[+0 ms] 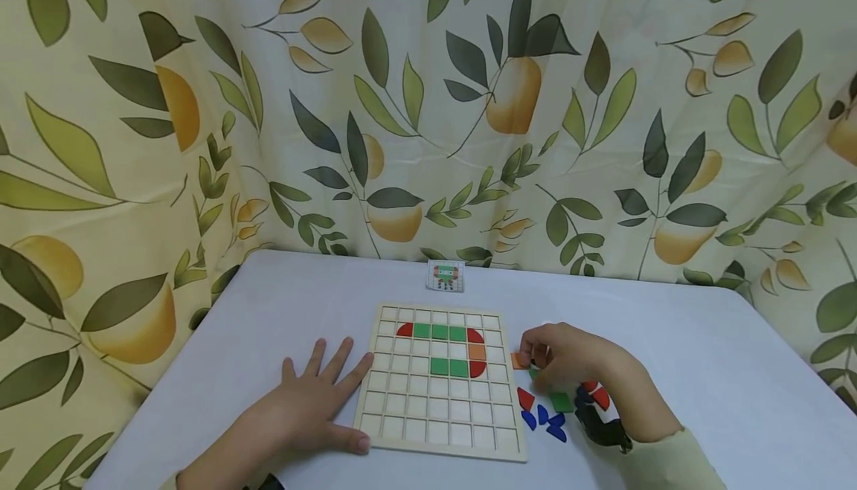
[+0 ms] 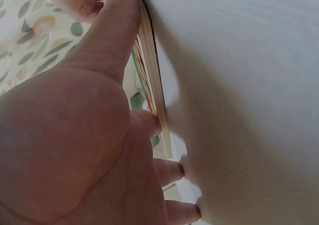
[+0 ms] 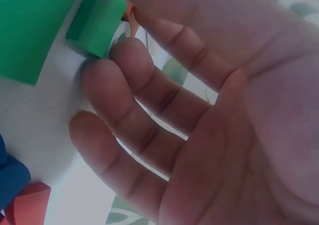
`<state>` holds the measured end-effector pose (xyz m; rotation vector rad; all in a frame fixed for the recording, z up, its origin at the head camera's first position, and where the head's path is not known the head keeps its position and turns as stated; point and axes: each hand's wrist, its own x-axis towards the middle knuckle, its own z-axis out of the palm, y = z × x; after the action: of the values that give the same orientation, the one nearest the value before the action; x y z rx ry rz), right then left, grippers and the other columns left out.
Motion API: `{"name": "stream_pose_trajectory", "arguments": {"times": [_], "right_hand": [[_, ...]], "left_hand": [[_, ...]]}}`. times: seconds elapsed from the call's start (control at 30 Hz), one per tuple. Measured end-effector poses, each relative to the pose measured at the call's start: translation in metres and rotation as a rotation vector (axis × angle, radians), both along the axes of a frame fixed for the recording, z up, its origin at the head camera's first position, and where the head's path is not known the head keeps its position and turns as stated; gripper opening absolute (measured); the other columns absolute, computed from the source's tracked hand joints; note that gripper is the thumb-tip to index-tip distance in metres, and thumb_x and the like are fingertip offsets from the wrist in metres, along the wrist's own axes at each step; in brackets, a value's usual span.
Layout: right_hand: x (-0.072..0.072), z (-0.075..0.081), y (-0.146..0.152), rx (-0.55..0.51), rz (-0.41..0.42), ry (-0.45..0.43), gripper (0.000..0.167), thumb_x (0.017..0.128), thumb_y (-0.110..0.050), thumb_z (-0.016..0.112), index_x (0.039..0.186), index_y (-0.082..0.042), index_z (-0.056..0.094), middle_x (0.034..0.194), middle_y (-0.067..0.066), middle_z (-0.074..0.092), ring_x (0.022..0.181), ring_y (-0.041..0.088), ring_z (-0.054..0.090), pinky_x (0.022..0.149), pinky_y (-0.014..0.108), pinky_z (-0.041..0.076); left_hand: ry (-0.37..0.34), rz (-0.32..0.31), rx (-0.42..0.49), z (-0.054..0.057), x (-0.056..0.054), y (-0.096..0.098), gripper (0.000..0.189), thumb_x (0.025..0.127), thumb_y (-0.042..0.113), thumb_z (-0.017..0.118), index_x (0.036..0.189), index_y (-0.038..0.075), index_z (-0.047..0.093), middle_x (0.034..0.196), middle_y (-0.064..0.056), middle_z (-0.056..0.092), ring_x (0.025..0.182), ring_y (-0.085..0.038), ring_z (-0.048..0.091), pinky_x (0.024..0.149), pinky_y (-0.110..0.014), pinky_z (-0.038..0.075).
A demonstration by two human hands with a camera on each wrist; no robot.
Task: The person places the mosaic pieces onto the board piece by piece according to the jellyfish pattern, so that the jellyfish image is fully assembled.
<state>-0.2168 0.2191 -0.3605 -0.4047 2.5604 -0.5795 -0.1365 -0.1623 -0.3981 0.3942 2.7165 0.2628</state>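
My left hand (image 1: 315,397) lies flat on the table with fingers spread, its thumb and index fingertip at the left edge of a wooden grid board (image 1: 403,406). In the left wrist view, the thumb reaches along the board's side edge (image 2: 153,65). Several green squares (image 1: 440,332), red rounded pieces (image 1: 474,335) and an orange square (image 1: 476,352) sit in its cells. My right hand (image 1: 569,356) bends its fingers over loose pieces right of the board. Its fingertips are beside a loose orange piece (image 1: 518,360); whether they pinch it is unclear. A green block (image 3: 97,21) is near the middle fingertips.
Several blue pieces (image 1: 557,432), a red piece (image 1: 525,398) and a green square (image 1: 561,401) lie loose below the right hand. A small picture card (image 1: 445,276) stands behind the board. A leaf-patterned curtain (image 1: 415,140) hangs behind the white table (image 1: 301,289).
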Motion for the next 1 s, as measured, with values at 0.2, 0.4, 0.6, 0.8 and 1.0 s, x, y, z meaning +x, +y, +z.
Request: {"name": "stream_pose_trajectory", "arguments": {"times": [0.2, 0.4, 0.6, 0.8, 1.0], "right_hand": [[0.001, -0.001, -0.002, 0.091, -0.040, 0.028, 0.029, 0.072, -0.013, 0.088, 0.084, -0.016, 0.062, 0.076, 0.004, 0.055, 0.077, 0.019, 0.052, 0.064, 0.035, 0.040], [0.000, -0.002, -0.001, 0.120, -0.048, 0.065, 0.029, 0.072, -0.016, 0.088, 0.086, -0.018, 0.063, 0.079, 0.004, 0.055, 0.079, 0.019, 0.052, 0.064, 0.035, 0.044], [0.000, 0.000, -0.001, 0.148, -0.068, 0.044, 0.030, 0.070, -0.018, 0.090, 0.085, -0.018, 0.064, 0.080, 0.005, 0.056, 0.080, 0.019, 0.053, 0.065, 0.034, 0.044], [-0.001, 0.003, 0.005, 0.105, -0.022, 0.020, 0.028, 0.073, -0.016, 0.087, 0.083, -0.015, 0.061, 0.079, 0.004, 0.054, 0.079, 0.019, 0.052, 0.064, 0.035, 0.041], [-0.008, 0.003, 0.014, -0.105, 0.127, -0.017, 0.013, 0.085, -0.011, 0.075, 0.089, -0.012, 0.063, 0.077, 0.001, 0.054, 0.081, 0.020, 0.052, 0.064, 0.032, 0.043]], "left_hand": [[0.003, 0.000, 0.007, 0.001, 0.001, 0.001, 0.120, 0.060, 0.086, 0.065, 0.159, 0.033, 0.024, 0.168, -0.009, 0.009, 0.150, -0.051, 0.002, 0.100, -0.085, 0.005], [0.006, 0.003, 0.012, 0.001, 0.002, 0.001, 0.119, 0.061, 0.085, 0.065, 0.159, 0.033, 0.023, 0.168, -0.009, 0.008, 0.150, -0.050, 0.001, 0.100, -0.085, 0.005], [-0.001, 0.007, 0.010, 0.001, 0.002, 0.000, 0.120, 0.060, 0.086, 0.065, 0.159, 0.033, 0.024, 0.168, -0.009, 0.008, 0.150, -0.051, 0.001, 0.100, -0.085, 0.005], [0.011, -0.007, -0.008, 0.002, 0.001, 0.001, 0.119, 0.061, 0.088, 0.062, 0.159, 0.033, 0.023, 0.169, -0.009, 0.008, 0.150, -0.051, 0.002, 0.100, -0.085, 0.006], [0.006, -0.011, -0.012, 0.006, 0.003, 0.001, 0.119, 0.062, 0.086, 0.065, 0.159, 0.031, 0.024, 0.168, -0.011, 0.010, 0.149, -0.053, 0.004, 0.099, -0.086, 0.008]]}}
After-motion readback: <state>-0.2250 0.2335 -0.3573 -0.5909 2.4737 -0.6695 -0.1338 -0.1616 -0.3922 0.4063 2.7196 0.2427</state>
